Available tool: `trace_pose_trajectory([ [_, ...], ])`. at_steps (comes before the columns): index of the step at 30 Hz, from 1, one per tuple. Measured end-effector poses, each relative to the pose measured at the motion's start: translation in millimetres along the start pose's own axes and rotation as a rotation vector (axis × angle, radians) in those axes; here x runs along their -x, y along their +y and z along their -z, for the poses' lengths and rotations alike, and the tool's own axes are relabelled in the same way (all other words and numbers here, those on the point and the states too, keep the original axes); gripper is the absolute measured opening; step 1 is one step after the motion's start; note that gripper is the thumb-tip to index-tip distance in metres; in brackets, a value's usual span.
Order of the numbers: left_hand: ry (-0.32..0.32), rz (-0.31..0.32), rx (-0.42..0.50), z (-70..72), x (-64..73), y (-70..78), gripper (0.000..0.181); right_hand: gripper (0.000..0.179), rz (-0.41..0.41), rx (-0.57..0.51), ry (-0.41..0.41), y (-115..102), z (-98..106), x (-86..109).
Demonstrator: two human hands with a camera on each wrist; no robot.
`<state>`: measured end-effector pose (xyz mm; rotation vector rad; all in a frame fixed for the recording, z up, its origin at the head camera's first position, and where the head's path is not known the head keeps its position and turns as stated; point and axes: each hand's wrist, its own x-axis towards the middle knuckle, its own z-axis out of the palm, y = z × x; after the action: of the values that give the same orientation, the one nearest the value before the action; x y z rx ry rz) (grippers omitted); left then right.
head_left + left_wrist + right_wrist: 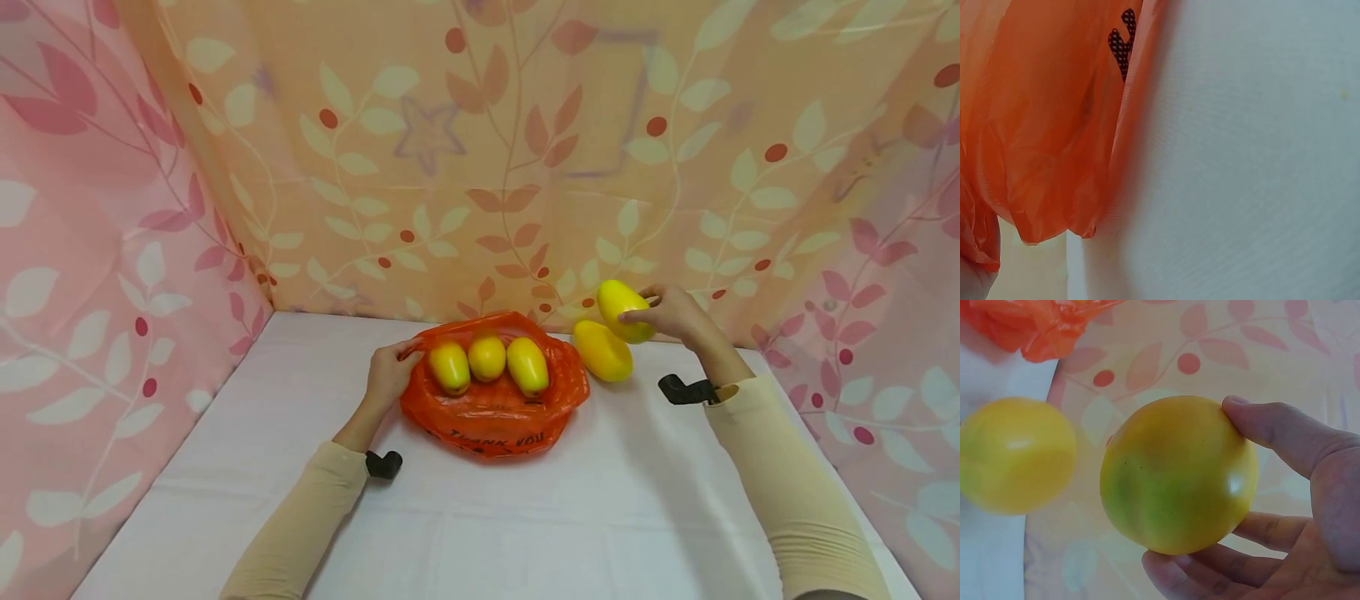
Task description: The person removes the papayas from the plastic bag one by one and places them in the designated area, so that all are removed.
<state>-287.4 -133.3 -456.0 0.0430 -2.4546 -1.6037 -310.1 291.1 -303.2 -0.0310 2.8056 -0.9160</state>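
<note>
An orange-red plastic bag with dark "THANK YOU" lettering lies open on the white table. Three yellow mangoes, the left one among them, sit side by side in its mouth. My left hand pinches the bag's left rim; in the left wrist view, only a sliver of that hand shows beside the bag. To the right of the bag, my right hand holds a yellow mango between thumb and fingers, its skin tinged green. Another mango rests on the table just below it, close to the bag's right edge.
The white cloth-covered table ends at a patterned orange curtain behind the bag. Pink leaf-print curtains, such as the left one, stand along both sides. Each wrist wears a black camera mount, the right mount included.
</note>
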Motion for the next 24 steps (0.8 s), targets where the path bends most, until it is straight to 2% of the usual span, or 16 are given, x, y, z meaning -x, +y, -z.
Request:
trace_pose_trajectory([
  [8,0.001,0.008,-0.003,0.1,0.7,-2.2,0.032,0.070,-0.022,-0.002,0.000,13,-1,-4.0],
  [18,-0.003,0.012,0.006,0.3,1.2,-2.7,0.032,0.078,-0.089,-0.010,0.002,27,-1,-6.0],
  [24,0.001,-0.004,-0.004,-0.1,0.9,-2.9,0.032,0.076,-0.111,-0.025,0.009,37,-3,-9.3],
])
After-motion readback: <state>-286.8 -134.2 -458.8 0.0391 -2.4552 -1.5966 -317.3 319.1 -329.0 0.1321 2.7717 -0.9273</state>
